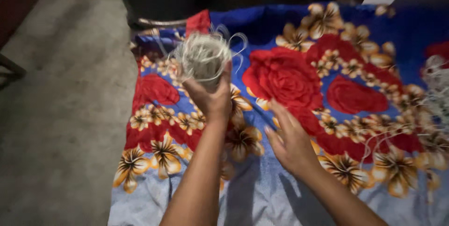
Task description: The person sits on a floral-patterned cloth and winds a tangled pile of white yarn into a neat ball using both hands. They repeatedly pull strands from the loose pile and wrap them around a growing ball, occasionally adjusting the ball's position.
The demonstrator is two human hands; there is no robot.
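My left hand [211, 96] is raised over a flowered cloth and grips a pale ball of thin string [203, 57], with loose loops sticking out of it. My right hand [289, 138] hovers lower and to the right, fingers spread, holding nothing that I can make out. A thin strand of string [388, 135] runs across the cloth from the right side. More pale string [437, 83] lies bunched at the right edge.
The cloth [280, 76] is blue and pale with large red roses and yellow flowers, spread over the floor. Bare grey concrete floor [61, 104] lies to the left. A dark object with a metal rim [161, 20] stands behind the cloth.
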